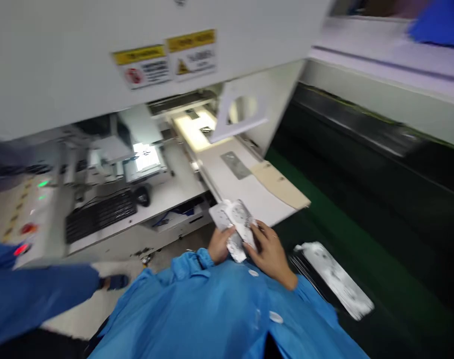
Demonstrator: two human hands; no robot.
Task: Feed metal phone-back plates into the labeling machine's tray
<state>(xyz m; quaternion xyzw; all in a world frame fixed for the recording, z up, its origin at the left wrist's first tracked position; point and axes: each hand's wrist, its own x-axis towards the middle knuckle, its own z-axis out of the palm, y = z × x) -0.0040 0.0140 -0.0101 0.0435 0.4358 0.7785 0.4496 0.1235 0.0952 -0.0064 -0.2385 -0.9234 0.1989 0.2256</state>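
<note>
In front of my chest are two thin silver rectangular plates with dark marks, crossing each other. The left silver plate (219,215) leans one way, and the right silver plate (238,213) lies partly over it. My left hand (218,245) is closed on the left plate's edge, its thumb on the face. My right hand (270,253) grips the right plate from its right side, fingers resting on the surface. Undersides of both plates are hidden. Just beyond them, a grey flat piece (235,165) lies on the white sliding board (245,192).
A stack of silver plates (337,279) sits at my right on a dark surface. The machine hood (80,60) overhangs the lit inner bed (197,127). A keyboard (101,214) and mouse (142,196) are at left, near red buttons (22,249) and another person's blue-clothed leg (43,294).
</note>
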